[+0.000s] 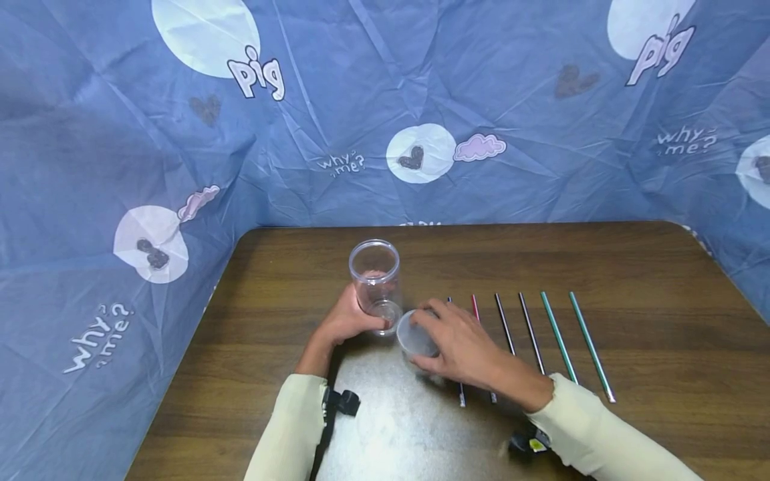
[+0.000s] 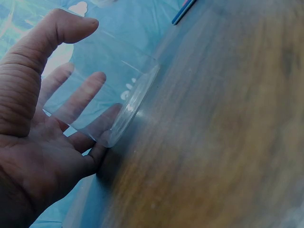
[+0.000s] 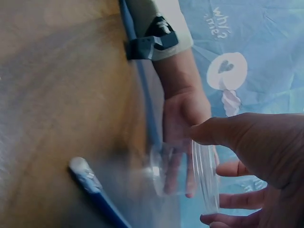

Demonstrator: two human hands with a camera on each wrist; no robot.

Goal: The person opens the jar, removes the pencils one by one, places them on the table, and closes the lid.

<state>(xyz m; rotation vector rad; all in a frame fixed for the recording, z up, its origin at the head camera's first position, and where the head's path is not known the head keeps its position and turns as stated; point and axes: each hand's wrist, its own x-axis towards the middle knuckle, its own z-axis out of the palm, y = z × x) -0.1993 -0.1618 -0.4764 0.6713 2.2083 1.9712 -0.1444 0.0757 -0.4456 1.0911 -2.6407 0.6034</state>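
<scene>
Evidently mid-capping: our left hand [image 1: 343,322] gripped the clear plastic cylindrical jar [image 1: 375,280], upright on the dark wooden table [image 1: 631,267], fingers wrapped round its lower wall. Our right hand [image 1: 460,344] pinched the round translucent plastic lid [image 1: 415,337] between thumb and fingertips, just beside the jar's base. Six thin coloured straws [image 1: 541,334] lay in a row to the right. Next, probably, the lid needed lifting and squaring over the open mouth.
</scene>
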